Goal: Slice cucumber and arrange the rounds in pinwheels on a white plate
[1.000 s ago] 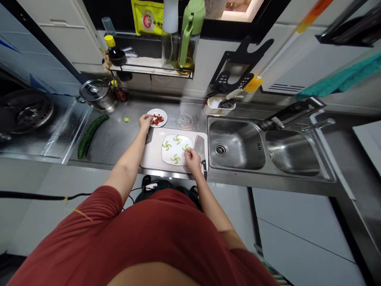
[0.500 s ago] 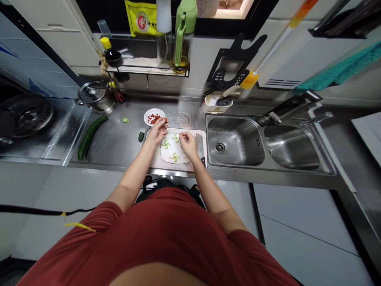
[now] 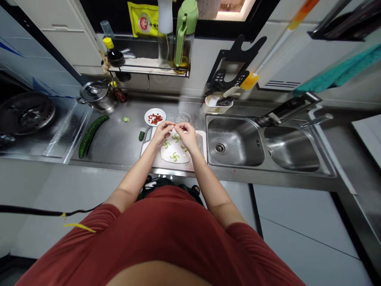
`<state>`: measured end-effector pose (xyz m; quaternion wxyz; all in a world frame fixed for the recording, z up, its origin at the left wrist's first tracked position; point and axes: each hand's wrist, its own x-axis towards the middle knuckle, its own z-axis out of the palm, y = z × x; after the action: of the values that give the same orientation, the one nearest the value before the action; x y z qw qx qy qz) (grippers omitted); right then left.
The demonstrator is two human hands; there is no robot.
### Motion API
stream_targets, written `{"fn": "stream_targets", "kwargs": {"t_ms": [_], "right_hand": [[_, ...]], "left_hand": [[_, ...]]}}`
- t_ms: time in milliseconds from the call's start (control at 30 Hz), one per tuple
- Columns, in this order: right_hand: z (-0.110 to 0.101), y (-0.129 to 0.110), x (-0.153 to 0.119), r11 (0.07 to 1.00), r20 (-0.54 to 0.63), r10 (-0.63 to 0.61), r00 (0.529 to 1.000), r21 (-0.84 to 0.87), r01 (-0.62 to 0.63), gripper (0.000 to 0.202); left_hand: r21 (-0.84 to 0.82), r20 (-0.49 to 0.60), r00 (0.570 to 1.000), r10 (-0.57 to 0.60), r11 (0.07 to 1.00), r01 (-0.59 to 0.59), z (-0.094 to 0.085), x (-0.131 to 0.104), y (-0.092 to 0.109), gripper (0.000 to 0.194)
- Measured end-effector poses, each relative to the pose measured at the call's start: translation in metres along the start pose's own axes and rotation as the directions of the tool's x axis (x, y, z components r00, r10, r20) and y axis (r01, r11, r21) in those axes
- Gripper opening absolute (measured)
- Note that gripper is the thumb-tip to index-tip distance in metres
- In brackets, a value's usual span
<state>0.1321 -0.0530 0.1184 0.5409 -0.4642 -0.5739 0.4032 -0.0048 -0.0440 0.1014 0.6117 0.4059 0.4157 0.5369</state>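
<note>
My left hand (image 3: 161,134) and my right hand (image 3: 187,136) meet at the fingertips, both closed in a pinch around a tiny orange-red piece (image 3: 174,124). Below them a white plate (image 3: 180,156) lies on a white cutting board (image 3: 195,167). Green slices in pinwheel shapes (image 3: 174,157) are arranged on the plate; my right hand partly covers one near the right side. Behind my left hand, a small white dish (image 3: 147,118) holds red pieces (image 3: 155,118). A clear round dish (image 3: 182,118) sits just behind my fingertips.
A whole cucumber (image 3: 91,135), thin green slices (image 3: 126,118) and a cucumber end (image 3: 141,136) lie on the steel counter to the left. A lidded pot (image 3: 99,99) stands behind. To the right is a double sink (image 3: 238,139); a bottle rack (image 3: 149,69) hangs above.
My right hand has moved up and away from the plate, and my left hand has shifted right, so their fingertips now meet. More of the pinwheel at the plate's right side shows.
</note>
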Motion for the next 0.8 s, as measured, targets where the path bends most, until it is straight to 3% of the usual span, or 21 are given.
{"fn": "stream_targets", "kwargs": {"t_ms": [267, 567, 800], "right_hand": [[-0.002, 0.007, -0.001, 0.987, 0.083, 0.127, 0.988, 0.088, -0.134, 0.025], [-0.013, 0.014, -0.001, 0.992, 0.084, -0.007, 0.996, -0.123, 0.017, 0.02], [-0.019, 0.047, 0.003, 0.949, 0.092, -0.033, 0.995, -0.309, 0.06, 0.017]], "left_hand": [[0.057, 0.04, 0.999, -0.003, 0.998, 0.0, -0.003, -0.003, -0.001, 0.025], [0.224, 0.05, 0.997, 0.058, 0.972, -0.068, -0.004, 0.001, -0.007, 0.021], [0.346, -0.013, 0.997, 0.078, 0.936, -0.069, -0.018, 0.01, -0.026, 0.018]]}}
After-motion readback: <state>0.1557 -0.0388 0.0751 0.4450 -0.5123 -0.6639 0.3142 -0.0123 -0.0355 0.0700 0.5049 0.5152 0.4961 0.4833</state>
